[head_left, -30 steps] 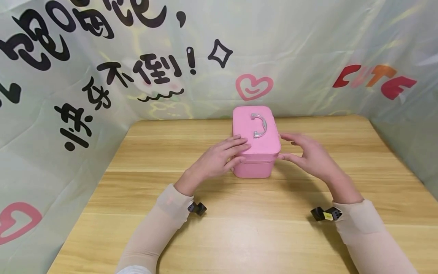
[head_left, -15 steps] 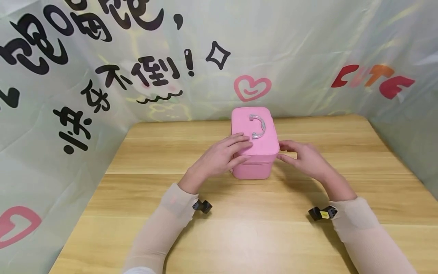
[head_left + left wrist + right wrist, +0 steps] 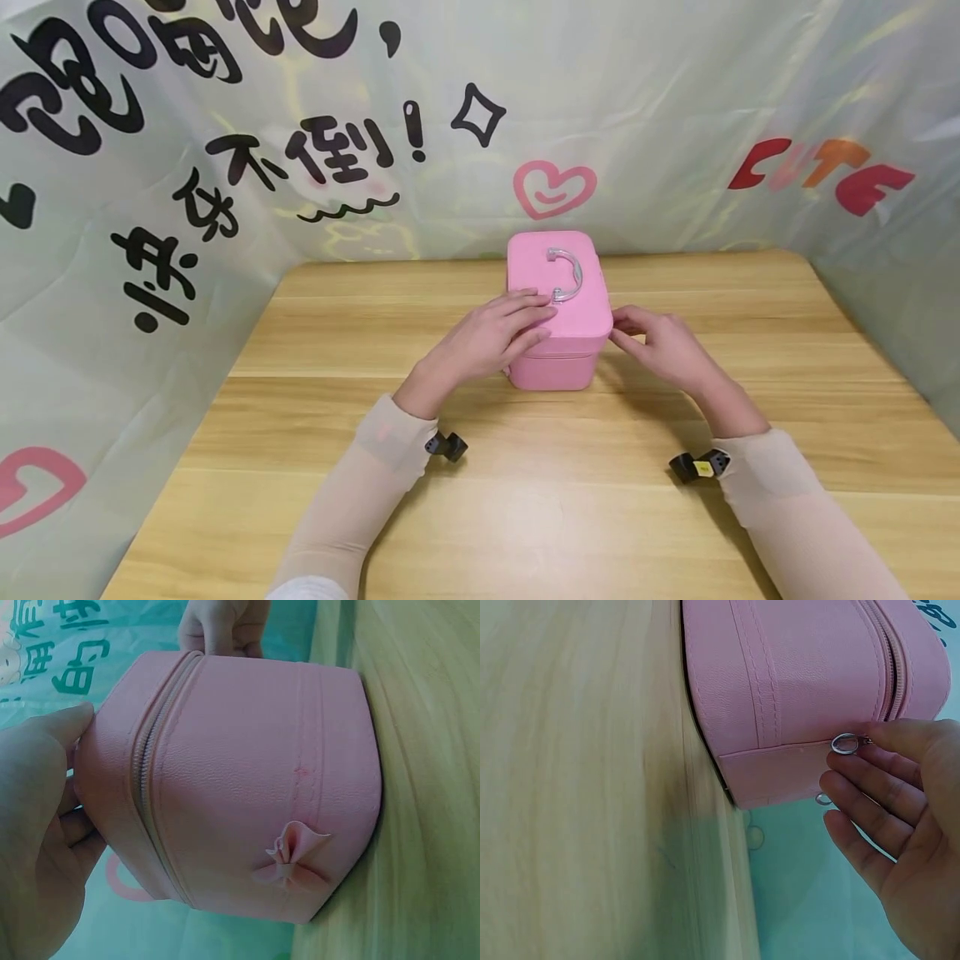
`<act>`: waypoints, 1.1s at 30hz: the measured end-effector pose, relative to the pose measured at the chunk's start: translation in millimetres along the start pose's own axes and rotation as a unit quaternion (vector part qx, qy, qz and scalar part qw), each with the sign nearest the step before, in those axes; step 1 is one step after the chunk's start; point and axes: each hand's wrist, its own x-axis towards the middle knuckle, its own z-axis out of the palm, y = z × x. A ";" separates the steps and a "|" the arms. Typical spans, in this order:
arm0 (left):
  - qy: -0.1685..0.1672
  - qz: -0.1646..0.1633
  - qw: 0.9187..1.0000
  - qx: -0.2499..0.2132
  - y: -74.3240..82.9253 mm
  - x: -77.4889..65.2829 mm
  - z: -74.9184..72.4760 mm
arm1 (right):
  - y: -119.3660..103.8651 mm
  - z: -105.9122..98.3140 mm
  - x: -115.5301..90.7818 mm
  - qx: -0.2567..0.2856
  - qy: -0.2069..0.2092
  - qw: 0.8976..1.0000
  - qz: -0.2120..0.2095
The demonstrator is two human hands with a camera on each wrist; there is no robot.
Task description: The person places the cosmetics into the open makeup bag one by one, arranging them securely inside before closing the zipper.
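Observation:
A pink zippered case (image 3: 557,373) stands upright on the wooden table, its lid down and a silver handle (image 3: 577,275) on top. My left hand (image 3: 487,335) rests on the lid's near left corner, fingers laid out over it. In the left wrist view a zipper (image 3: 142,769) runs below the lid, and a small pink bow (image 3: 289,862) sits on the side. At the case's right side, my right hand (image 3: 667,346) pinches the zipper pull, whose silver ring (image 3: 845,743) shows beside the thumb. Its other fingers are loosely extended. A second ring (image 3: 823,799) hangs farther back.
The wooden table (image 3: 525,517) extends around the case on all sides. A pale printed cloth (image 3: 645,108) with lettering and hearts rises behind the table and along both sides. Small black cameras (image 3: 447,447) sit at both wrists.
My right hand's thumb and fingers have closed in at the case's right side. The left hand has slid slightly farther onto the lid. The case has stayed in place.

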 end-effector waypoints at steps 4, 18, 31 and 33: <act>0.008 -0.001 1.000 -0.006 -0.7 -1.6 1.5 | -0.4 3.1 1.5 -0.001 0.005 1.000 -0.001; 0.001 -0.014 1.000 -0.007 -4.5 -4.0 3.2 | 0.4 7.1 1.7 0.011 -0.010 1.000 0.012; 0.006 -0.004 1.000 -0.013 -1.8 -1.8 2.6 | 0.0 11.3 0.0 0.042 0.019 0.998 0.030; 0.005 -0.006 1.000 -0.015 -1.6 -1.7 2.8 | -0.8 11.4 0.1 0.052 0.022 0.998 0.038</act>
